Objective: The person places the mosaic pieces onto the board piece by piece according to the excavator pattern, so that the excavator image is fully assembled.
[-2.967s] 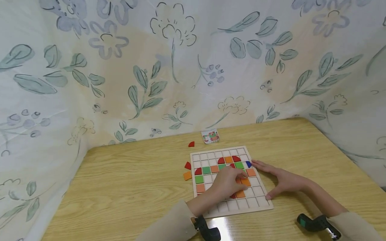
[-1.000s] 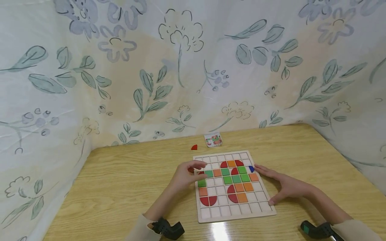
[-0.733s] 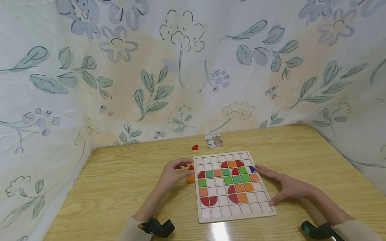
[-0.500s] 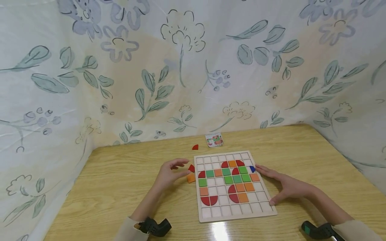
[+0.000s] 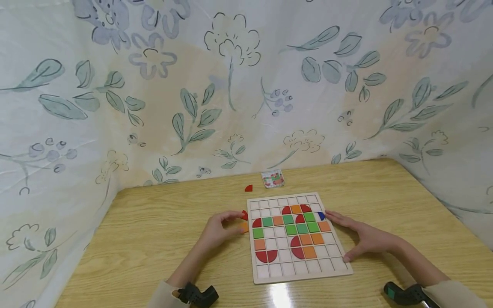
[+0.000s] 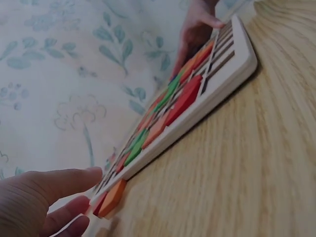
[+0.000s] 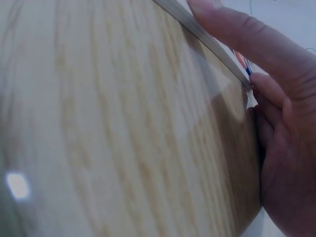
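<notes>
In the head view my left hand (image 5: pixel 217 231) is at the left edge of the white grid board (image 5: pixel 302 270). Its forefinger reaches a loose red quarter-circle tile (image 5: pixel 245 215), and the thumb is by a loose orange square tile (image 5: pixel 245 227). The left wrist view has thumb and fingers spread apart around these two tiles; the thumb stays clear of the orange tile (image 6: pixel 112 198). Against the board's right edge rests my right hand (image 5: pixel 363 235), fingers extended, thumb near the lower corner. Red, green, orange and salmon tiles fill some board cells; a blue piece (image 5: pixel 321 216) sits by the right fingertips.
Behind the board lie another red quarter-circle tile (image 5: pixel 248 188) and a small pattern card (image 5: pixel 273 179) printed with coloured shapes. The wooden table (image 5: pixel 154 231) ends at a flower-printed cloth (image 5: pixel 246 85) at the back and sides.
My left hand has left the middle of the board and moved left to the loose tiles, most recently closing in on them. The right hand has stayed on the board's edge.
</notes>
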Motion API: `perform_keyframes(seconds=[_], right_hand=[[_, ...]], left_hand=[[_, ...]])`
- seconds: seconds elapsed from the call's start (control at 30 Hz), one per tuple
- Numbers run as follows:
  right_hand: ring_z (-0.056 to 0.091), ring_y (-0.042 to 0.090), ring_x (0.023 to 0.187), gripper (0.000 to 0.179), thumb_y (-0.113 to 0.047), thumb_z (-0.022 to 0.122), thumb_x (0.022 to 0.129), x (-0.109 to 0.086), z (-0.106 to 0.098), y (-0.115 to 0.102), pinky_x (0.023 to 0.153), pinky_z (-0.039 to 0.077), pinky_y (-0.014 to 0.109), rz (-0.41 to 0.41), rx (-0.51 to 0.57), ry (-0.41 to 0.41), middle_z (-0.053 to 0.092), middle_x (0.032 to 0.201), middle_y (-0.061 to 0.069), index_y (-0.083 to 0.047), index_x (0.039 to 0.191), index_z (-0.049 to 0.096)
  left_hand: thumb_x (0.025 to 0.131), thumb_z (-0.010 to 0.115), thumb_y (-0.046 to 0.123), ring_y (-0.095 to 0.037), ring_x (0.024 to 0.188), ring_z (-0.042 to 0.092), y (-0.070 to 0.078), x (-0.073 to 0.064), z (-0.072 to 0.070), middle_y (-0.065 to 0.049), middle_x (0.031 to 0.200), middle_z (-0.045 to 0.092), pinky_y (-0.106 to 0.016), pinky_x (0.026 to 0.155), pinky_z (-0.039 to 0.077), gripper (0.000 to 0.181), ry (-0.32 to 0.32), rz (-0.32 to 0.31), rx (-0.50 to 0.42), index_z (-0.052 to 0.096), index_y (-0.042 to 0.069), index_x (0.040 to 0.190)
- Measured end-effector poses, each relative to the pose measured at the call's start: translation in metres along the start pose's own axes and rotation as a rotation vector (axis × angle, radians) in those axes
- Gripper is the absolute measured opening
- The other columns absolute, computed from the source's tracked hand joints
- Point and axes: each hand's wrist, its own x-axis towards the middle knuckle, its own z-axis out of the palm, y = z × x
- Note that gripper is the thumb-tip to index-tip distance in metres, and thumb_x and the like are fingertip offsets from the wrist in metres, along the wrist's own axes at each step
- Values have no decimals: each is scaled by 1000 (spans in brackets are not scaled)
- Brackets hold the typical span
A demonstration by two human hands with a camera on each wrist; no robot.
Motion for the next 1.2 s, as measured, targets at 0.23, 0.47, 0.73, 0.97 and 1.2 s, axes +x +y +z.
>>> perform_keyframes(seconds=[0.23, 0.47, 0.73, 0.97, 1.2], right_hand=[[-1, -32, 113, 103, -30, 81, 67, 0, 0, 1, 96, 10, 73, -3, 1, 0, 8, 154, 15, -21, 149, 17], [-1, -32, 113, 103, -29, 81, 68, 0, 0, 0, 95, 10, 73, -12, 5, -4, 8, 154, 16, -20, 149, 17], [-1, -30, 115, 103, -29, 80, 68, 1, 0, 1, 96, 10, 72, -4, 5, -2, 8, 154, 14, -21, 149, 17], [0, -31, 116, 103, -27, 80, 69, 0, 1, 2, 95, 11, 73, -20, 8, -7, 8, 154, 16, -19, 149, 17], [1, -31, 118, 103, -27, 80, 69, 0, 1, 2, 95, 12, 73, -41, -2, -7, 9, 153, 17, -17, 149, 17]], left_hand=[[74, 77, 26, -17, 112, 54, -8, -1, 2, 6, 111, 64, -42, 98, 38, 35, -19, 1, 13, 68, 21, 107], [73, 78, 27, -19, 112, 53, -10, -4, 3, 5, 110, 64, -44, 98, 38, 36, 0, 36, 84, 67, 21, 107], [74, 77, 26, -17, 105, 55, -10, -6, 8, 7, 105, 65, -40, 93, 42, 33, 54, 126, 224, 69, 20, 105], [75, 76, 21, -16, 99, 55, -7, -8, 12, 6, 102, 67, -36, 88, 43, 28, 98, 170, 303, 70, 18, 103], [76, 76, 20, -15, 99, 57, -5, -10, 11, 7, 101, 66, -36, 87, 45, 27, 131, 133, 280, 70, 19, 102]])
